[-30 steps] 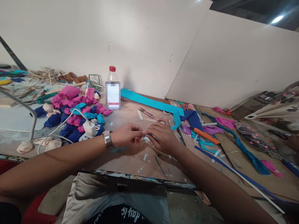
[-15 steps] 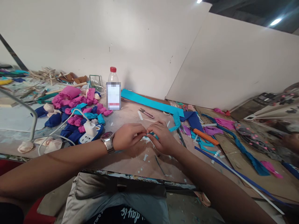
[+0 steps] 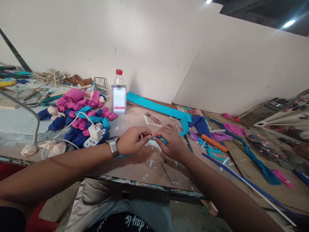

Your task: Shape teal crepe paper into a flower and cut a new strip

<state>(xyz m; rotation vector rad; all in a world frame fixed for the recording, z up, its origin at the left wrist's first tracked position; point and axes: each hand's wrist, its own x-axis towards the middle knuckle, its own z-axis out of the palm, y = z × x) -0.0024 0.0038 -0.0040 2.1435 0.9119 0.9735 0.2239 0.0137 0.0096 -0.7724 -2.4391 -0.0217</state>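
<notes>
Just past the near table edge, at centre: small teal strip pinched between left hand and right hand, fingers of both pressed together on it, above a white scrap. Hold close to the working point, probably with wrists resting, for control. Grip lightly enough not to crease the strip. Farther: snips; farthest, bottle and long teal sheet.
</notes>
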